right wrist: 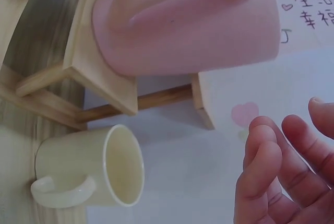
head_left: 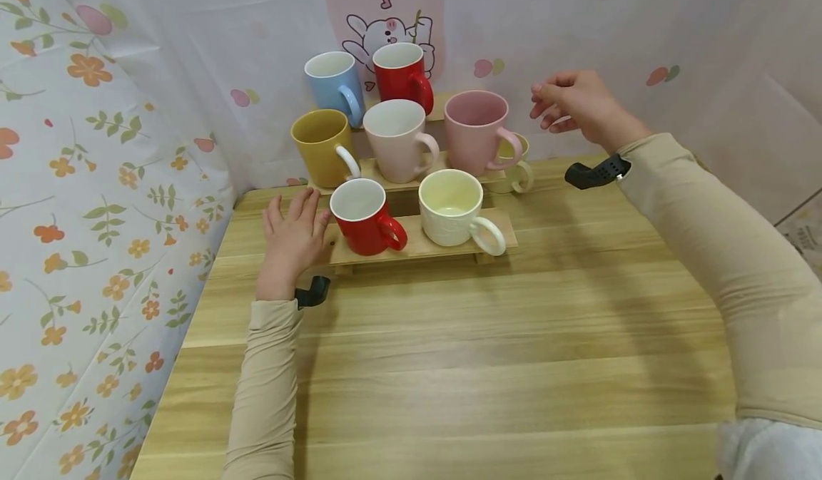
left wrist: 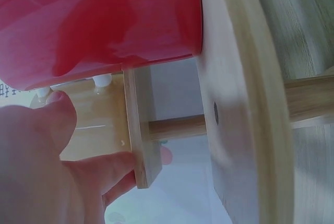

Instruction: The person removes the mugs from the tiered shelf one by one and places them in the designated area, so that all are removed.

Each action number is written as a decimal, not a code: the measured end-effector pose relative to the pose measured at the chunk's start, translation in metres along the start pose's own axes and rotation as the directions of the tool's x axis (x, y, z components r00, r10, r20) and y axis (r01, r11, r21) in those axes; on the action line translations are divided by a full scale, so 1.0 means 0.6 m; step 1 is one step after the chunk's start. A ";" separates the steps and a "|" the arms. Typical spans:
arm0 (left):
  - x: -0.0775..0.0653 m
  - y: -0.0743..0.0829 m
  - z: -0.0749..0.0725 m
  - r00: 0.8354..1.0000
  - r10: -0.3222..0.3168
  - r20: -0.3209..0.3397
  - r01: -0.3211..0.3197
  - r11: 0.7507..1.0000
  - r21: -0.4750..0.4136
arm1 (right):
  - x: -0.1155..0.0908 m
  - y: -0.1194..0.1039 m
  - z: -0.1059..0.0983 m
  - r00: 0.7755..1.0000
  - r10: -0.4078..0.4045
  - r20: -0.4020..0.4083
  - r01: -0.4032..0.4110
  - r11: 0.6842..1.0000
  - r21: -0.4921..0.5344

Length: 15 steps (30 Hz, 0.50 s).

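Wooden table point(head_left: 449, 366) holds a mug rack point(head_left: 417, 248); left hand point(head_left: 292, 241) rests flat beside it, right hand point(head_left: 574, 105) hangs loose and empty, maybe reaching next for the pink mug point(head_left: 477, 132).

A pale wooden table point(head_left: 488, 366) with long plank grain fills the foreground; on the left hangs a white floral cloth point(head_left: 83, 202) with orange blossoms, and behind runs a white sheet point(head_left: 642, 31) bearing a pink bunny banner point(head_left: 385, 31), all under soft, even light

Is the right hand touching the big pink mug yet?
Apart. The head view shows the right hand raised beside the pink mug, backdrop visible between them.
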<state>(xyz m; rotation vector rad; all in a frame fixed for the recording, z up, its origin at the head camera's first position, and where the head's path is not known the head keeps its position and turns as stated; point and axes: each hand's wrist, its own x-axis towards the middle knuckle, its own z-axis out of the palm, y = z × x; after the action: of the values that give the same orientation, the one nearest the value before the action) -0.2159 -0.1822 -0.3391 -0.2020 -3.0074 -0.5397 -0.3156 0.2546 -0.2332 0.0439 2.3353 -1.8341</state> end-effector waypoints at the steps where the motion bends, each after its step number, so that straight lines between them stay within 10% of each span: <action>1: 0.000 0.000 0.000 1.000 -0.002 0.000 0.002 1.000 0.002 | 0.000 -0.003 0.000 1.000 -0.004 -0.001 0.004 1.000 0.002; 15: -0.001 -0.001 -0.003 0.998 -0.033 0.056 0.033 0.999 -0.001 | 0.002 -0.042 0.020 1.000 -0.001 -0.004 0.001 0.999 0.047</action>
<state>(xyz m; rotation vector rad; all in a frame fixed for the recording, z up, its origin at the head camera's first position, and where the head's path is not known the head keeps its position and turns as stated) -0.2153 -0.1835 -0.3377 -0.1702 -3.0694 -0.5490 -0.3185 0.2366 -0.2117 0.0526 2.2947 -1.8907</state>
